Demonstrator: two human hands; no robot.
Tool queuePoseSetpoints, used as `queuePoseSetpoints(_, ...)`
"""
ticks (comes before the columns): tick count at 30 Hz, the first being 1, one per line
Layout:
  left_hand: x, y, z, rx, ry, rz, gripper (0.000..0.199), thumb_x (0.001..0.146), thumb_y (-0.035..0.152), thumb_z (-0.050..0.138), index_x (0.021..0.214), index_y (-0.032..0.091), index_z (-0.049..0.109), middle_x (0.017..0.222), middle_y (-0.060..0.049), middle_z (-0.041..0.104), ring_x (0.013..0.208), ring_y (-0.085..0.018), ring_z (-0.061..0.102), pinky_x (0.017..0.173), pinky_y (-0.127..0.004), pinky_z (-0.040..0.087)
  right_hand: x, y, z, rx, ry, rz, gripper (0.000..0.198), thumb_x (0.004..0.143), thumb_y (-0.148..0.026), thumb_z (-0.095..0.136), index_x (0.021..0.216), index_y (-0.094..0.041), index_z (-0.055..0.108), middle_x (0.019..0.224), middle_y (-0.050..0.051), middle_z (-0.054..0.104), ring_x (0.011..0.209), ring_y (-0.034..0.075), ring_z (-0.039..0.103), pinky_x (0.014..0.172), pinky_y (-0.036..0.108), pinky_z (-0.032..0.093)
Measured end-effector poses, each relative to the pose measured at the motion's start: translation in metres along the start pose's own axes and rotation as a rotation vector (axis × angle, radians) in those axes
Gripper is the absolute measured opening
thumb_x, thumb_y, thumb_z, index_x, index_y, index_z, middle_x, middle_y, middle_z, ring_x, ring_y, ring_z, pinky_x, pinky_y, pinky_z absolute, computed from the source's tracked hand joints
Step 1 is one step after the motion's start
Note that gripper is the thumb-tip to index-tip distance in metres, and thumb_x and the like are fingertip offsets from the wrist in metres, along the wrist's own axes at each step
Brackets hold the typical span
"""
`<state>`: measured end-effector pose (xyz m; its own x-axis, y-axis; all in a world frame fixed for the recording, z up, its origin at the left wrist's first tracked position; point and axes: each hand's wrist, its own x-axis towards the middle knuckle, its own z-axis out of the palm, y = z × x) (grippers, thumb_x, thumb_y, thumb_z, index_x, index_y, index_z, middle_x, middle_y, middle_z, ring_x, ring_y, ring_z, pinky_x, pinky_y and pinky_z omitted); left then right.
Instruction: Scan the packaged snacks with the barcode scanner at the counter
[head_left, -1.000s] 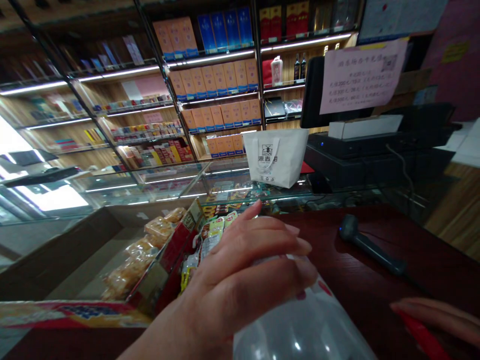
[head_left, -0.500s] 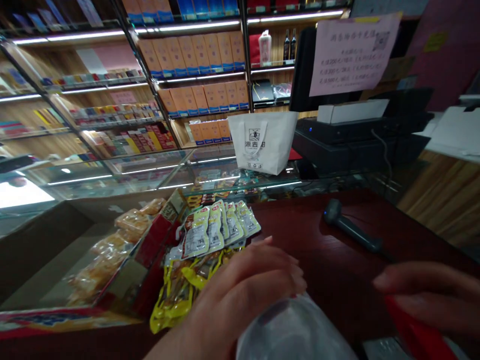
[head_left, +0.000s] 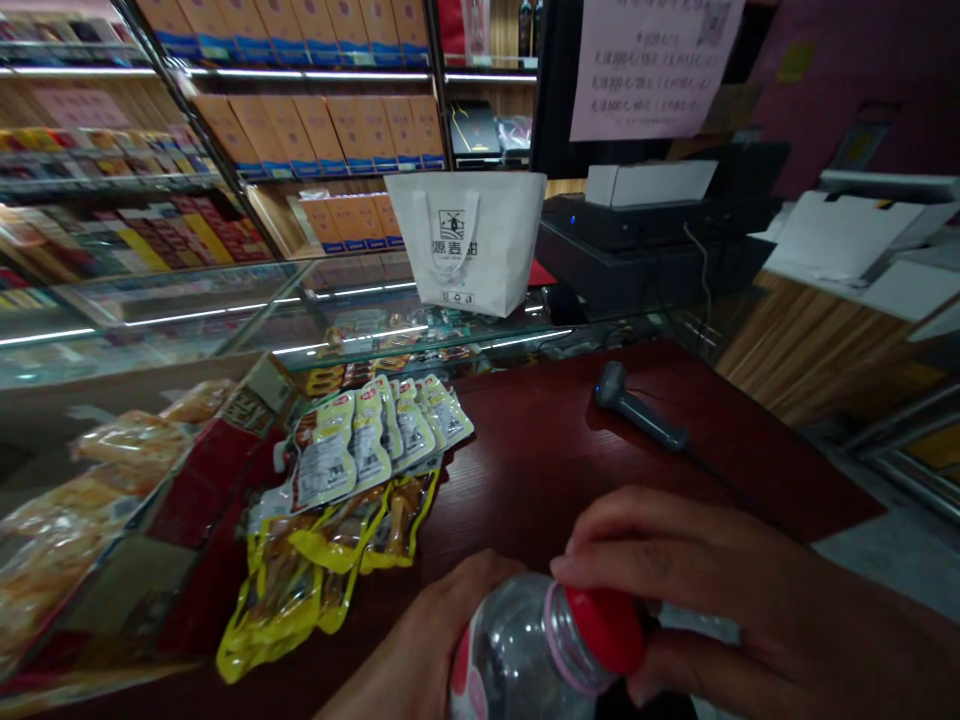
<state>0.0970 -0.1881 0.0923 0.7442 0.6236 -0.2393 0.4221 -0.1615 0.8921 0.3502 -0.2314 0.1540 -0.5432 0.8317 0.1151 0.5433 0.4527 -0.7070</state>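
Bottle [head_left: 514,645] at dark-red shop counter [head_left: 525,450]

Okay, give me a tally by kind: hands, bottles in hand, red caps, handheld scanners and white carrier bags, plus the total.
Hands: 2, left hand and right hand
Bottle in hand: 1
Red cap: 1
Handheld scanner: 1
White carrier bag: 1
Total: 6
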Motion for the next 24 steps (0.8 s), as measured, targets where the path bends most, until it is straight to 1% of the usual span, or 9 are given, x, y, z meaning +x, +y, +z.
queuePoseSetpoints(5, 0.002, -0.006, -0.003, 0.017, -0.046, -0.033, 0.043, 0.071, 0.038, 0.076, 0.106, 0.019, 0.061, 0.104, -0.003, 0.067, 0.087, -0.018, 0.061, 0.076, -0.026, 0.050, 0.004, 0.003, -0.002, -0.012, -0.096, 0.021, 0.042, 0.092, -0.020, 0.067, 0.130, -0.037, 0.060, 0.129, -0.007, 0.060, 0.112, 0.008, 0.060, 0.095, 0.011, 0.045)
queuePoseSetpoints(8, 0.003, -0.003, -0.003, -0.009, -0.031, -0.056, 0.047, 0.067, 0.039, 0.080, 0.106, 0.019, 0.063, 0.103, -0.003, 0.068, 0.086, -0.018, 0.061, 0.077, -0.026, 0.050, 0.009, 0.005, -0.001, -0.032, -0.097, 0.046, 0.034, 0.091, -0.033, 0.070, 0.124, -0.036, 0.062, 0.126, -0.006, 0.061, 0.109, 0.009, 0.060, 0.091, 0.014, 0.046)
queuePoseSetpoints(12, 0.003, 0.002, -0.001, -0.044, 0.042, -0.091, 0.048, 0.064, 0.043, 0.083, 0.102, 0.019, 0.064, 0.100, -0.002, 0.068, 0.084, -0.017, 0.061, 0.075, -0.025, 0.049, 0.016, 0.008, 0.016, -0.200, 0.108, 0.103, 0.048, 0.077, -0.068, 0.068, 0.088, -0.021, 0.068, 0.086, -0.001, 0.067, 0.074, 0.014, 0.063, 0.063, 0.023, 0.048)
queuePoseSetpoints(15, 0.003, 0.003, 0.002, -0.047, 0.086, -0.094, 0.046, 0.064, 0.044, 0.082, 0.098, 0.018, 0.065, 0.098, -0.003, 0.068, 0.086, -0.019, 0.063, 0.075, -0.025, 0.049, 0.015, 0.013, 0.028, -0.378, 0.254, 0.064, 0.066, 0.079, -0.081, 0.049, 0.065, -0.017, 0.062, 0.063, 0.002, 0.061, 0.054, 0.017, 0.057, 0.051, 0.029, 0.042)
queuePoseSetpoints(16, 0.003, 0.002, 0.002, -0.045, 0.115, -0.093, 0.045, 0.066, 0.044, 0.081, 0.099, 0.018, 0.065, 0.099, -0.004, 0.068, 0.088, -0.019, 0.063, 0.078, -0.026, 0.050, 0.012, 0.015, 0.029, -0.402, 0.250, 0.051, 0.069, 0.079, -0.082, 0.046, 0.071, -0.017, 0.067, 0.067, 0.004, 0.065, 0.057, 0.019, 0.061, 0.053, 0.030, 0.045)
queuePoseSetpoints(18, 0.004, 0.002, 0.003, -0.057, 0.134, -0.097, 0.042, 0.069, 0.043, 0.078, 0.101, 0.019, 0.065, 0.102, -0.005, 0.068, 0.090, -0.020, 0.064, 0.080, -0.027, 0.050, 0.006, 0.018, 0.025, -0.404, 0.211, 0.030, 0.072, 0.078, -0.080, 0.053, 0.105, -0.016, 0.072, 0.093, 0.009, 0.073, 0.079, 0.025, 0.070, 0.067, 0.033, 0.054)
queuePoseSetpoints(20, 0.006, 0.000, 0.002, -0.076, 0.093, -0.112, 0.041, 0.070, 0.043, 0.078, 0.100, 0.019, 0.065, 0.102, -0.005, 0.069, 0.089, -0.020, 0.064, 0.079, -0.027, 0.051, 0.000, 0.019, 0.020, -0.335, 0.128, 0.019, 0.062, 0.083, -0.063, 0.066, 0.133, -0.026, 0.061, 0.120, 0.007, 0.069, 0.101, 0.024, 0.069, 0.083, 0.031, 0.056)
queuePoseSetpoints(22, 0.008, -0.001, 0.000, -0.063, 0.042, -0.130, 0.041, 0.067, 0.044, 0.079, 0.097, 0.018, 0.066, 0.098, -0.005, 0.069, 0.088, -0.021, 0.064, 0.077, -0.027, 0.051, -0.001, 0.019, 0.017, -0.220, 0.054, 0.064, 0.048, 0.086, -0.042, 0.073, 0.132, -0.033, 0.061, 0.123, 0.000, 0.068, 0.103, 0.018, 0.068, 0.086, 0.026, 0.054)
queuePoseSetpoints(24, 0.009, -0.002, -0.001, -0.043, 0.036, -0.149, 0.043, 0.065, 0.047, 0.080, 0.095, 0.018, 0.067, 0.094, -0.005, 0.069, 0.088, -0.022, 0.064, 0.078, -0.027, 0.052, 0.000, 0.018, 0.018, -0.125, 0.040, 0.148, 0.035, 0.083, -0.038, 0.076, 0.116, -0.029, 0.068, 0.110, -0.001, 0.072, 0.093, 0.017, 0.069, 0.082, 0.025, 0.054)
